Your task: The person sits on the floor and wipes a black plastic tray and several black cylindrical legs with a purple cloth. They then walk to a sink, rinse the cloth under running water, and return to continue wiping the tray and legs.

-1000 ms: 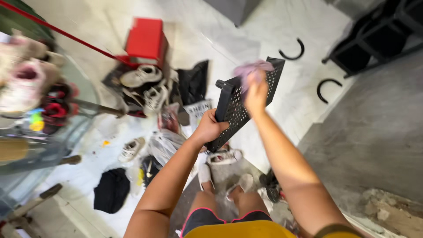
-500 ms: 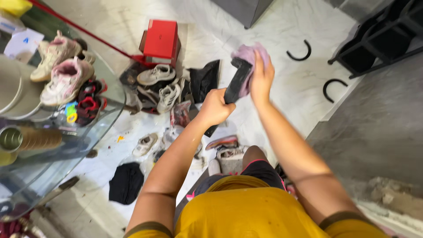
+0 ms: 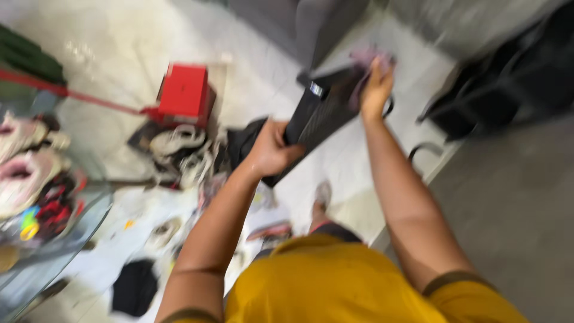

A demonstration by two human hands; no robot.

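Left hand [image 3: 270, 149] closed around the lower end of a black perforated panel [image 3: 323, 116], forearm rising from the bottom of the head view, elbow bent outward. Panel held in the air above the floor, tilted up and away to the right. Right hand [image 3: 375, 90] raised higher, arm nearly straight, fingers pressed flat onto a pinkish-purple cloth [image 3: 368, 63] against the panel's upper end; whether fully clenched on the cloth, cannot tell through the blur. Both arms converging on the panel from the yellow shirt [image 3: 335, 281] below.

Underneath, pale marbled floor [image 3: 119, 54] crowded on the left: red box [image 3: 184, 94] just beside a heap of white shoes [image 3: 179, 149], black cloth [image 3: 134, 290] near the bottom edge. Glass table [image 3: 72, 233] edge curving in at the left, pink shoes [image 3: 21, 179] near its rim. Dark frame [image 3: 508, 78] at the upper right, close to the right hand. Grey floor [image 3: 514, 215] on the right bare, offering the widest room.
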